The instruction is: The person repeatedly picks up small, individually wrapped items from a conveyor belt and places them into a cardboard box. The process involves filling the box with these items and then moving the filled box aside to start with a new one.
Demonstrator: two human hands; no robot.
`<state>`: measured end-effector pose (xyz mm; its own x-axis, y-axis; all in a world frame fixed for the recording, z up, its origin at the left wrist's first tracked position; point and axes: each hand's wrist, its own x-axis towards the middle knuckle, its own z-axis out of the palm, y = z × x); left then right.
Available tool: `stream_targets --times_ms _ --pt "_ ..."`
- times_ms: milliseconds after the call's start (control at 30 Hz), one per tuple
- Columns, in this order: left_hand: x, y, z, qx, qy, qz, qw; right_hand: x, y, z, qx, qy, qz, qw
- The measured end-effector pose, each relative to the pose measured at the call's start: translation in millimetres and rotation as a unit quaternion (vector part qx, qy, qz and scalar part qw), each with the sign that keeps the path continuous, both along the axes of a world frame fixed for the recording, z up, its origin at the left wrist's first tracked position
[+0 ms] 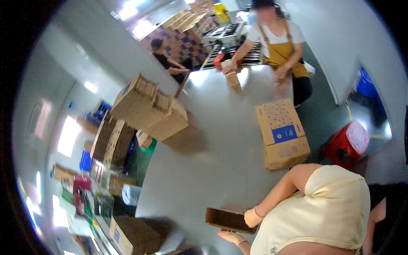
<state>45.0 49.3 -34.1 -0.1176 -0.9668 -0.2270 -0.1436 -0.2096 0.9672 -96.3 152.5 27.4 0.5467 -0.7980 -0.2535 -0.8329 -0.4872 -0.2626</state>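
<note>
A narrow, open-topped cardboard box [216,226] sits on the grey metal table [199,178] in front of me, its dark inside showing. My right hand [252,217] is closed on its right end, fingers bent over the rim. Palm up and fingers stretched out, my left hand [231,237] lies along the near side of the box; whether it bears any weight is not clear. A larger, closed carton [284,134] with a blue panel lies beyond my right arm.
Stacked flattened cartons [146,106] stand at the table's left edge. Across the table, a person in a mustard apron [278,53] handles a small brown box [232,80] beside a roller conveyor [253,53]. A red bucket [346,144] stands on the right; another carton [136,233] is at lower left.
</note>
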Motion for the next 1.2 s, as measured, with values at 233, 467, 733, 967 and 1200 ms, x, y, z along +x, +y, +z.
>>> stream_targets --times_ms 233,467,733,967,1200 --pt "-1.5 6.4 32.4 -0.191 -0.351 -0.019 0.917 11.2 -3.7 3.5 -0.068 -0.076 0.025 0.995" --pt "29.9 -9.7 -3.7 -0.138 -0.292 -0.038 0.946 35.8 -20.7 -20.2 -0.012 -0.030 0.072 0.997" --pt "12.9 -1.7 -80.9 0.012 -0.039 -0.013 0.999 -20.2 -1.9 -11.6 0.019 -0.044 0.061 0.997" --pt "-41.2 26.2 -0.2 -0.319 -0.502 -0.034 0.803 -26.6 1.9 -10.1 0.031 -0.049 0.028 0.998" --pt "-21.9 8.7 -61.2 -0.004 -0.027 -0.143 0.989 -25.6 -16.3 -2.5 0.016 -0.031 0.039 0.999"
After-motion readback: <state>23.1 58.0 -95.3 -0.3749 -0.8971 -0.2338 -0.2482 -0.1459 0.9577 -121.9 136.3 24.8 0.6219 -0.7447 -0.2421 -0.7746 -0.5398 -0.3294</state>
